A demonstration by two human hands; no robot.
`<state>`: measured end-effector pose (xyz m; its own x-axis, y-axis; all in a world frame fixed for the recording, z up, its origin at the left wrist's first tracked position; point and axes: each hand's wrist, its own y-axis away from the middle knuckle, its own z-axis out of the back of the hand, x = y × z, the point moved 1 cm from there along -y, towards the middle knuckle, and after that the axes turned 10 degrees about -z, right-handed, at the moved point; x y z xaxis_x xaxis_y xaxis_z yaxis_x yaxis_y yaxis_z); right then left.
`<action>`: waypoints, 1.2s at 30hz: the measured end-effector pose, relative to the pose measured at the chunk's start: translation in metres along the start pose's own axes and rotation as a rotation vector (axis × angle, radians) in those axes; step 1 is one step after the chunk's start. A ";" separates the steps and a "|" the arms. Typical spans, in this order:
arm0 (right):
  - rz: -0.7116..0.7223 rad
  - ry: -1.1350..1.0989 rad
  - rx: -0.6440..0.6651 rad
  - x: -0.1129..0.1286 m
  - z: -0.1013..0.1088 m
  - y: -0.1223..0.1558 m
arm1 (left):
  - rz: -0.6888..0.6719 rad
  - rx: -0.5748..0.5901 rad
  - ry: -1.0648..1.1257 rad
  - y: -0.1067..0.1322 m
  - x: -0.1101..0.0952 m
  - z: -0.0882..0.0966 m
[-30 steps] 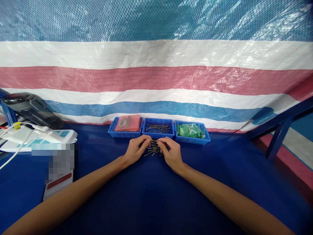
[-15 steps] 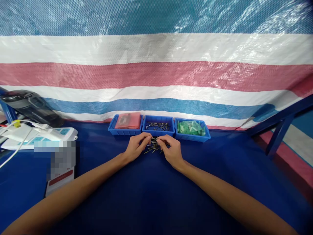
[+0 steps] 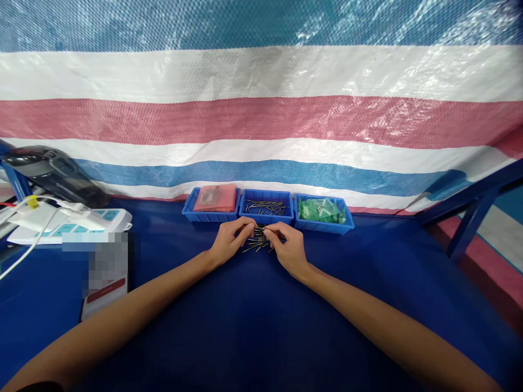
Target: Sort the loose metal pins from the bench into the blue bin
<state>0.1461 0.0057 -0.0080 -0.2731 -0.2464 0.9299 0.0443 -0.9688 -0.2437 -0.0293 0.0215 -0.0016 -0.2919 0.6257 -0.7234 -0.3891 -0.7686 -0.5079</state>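
Observation:
A loose pile of thin, dark and brass-coloured metal rods (image 3: pixel 258 243), like small drill bits, lies on the blue tabletop (image 3: pixel 245 326). Over its left side is my left hand (image 3: pixel 232 239), thumb and forefinger pinched. My right hand (image 3: pixel 288 245) pinches in the same way at the right side. A thin metal rod (image 3: pixel 260 227) appears to run between the two sets of fingertips; the fingers partly cover it. Just behind stands a blue bin (image 3: pixel 266 219) with more of these rods in it.
A left bin (image 3: pixel 210 216) holds red plastic bags (image 3: pixel 223 198); a right bin (image 3: pixel 327 226) holds green bags (image 3: pixel 321 209). At left are a power strip (image 3: pixel 118 220) with cables, a dark bottle (image 3: pixel 69 177) and a partly blurred box (image 3: pixel 104 296). A striped tarp (image 3: pixel 261 120) hangs behind.
The view has shifted slightly, so the bins and table sit a little higher and further right. Both hands stay pinched over the pile, nearly unmoved.

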 end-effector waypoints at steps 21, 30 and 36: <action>0.034 0.069 0.025 0.006 0.001 0.001 | -0.009 0.019 -0.046 0.000 -0.002 0.000; 0.035 0.105 0.053 0.007 0.003 0.001 | 0.004 0.054 -0.002 -0.001 -0.001 0.000; 0.042 0.077 0.021 0.008 0.002 0.002 | 0.030 0.055 0.071 -0.003 -0.001 0.000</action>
<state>0.1459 0.0018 -0.0008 -0.3440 -0.2847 0.8948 0.0774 -0.9583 -0.2752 -0.0276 0.0232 0.0002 -0.2419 0.5901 -0.7702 -0.4288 -0.7771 -0.4607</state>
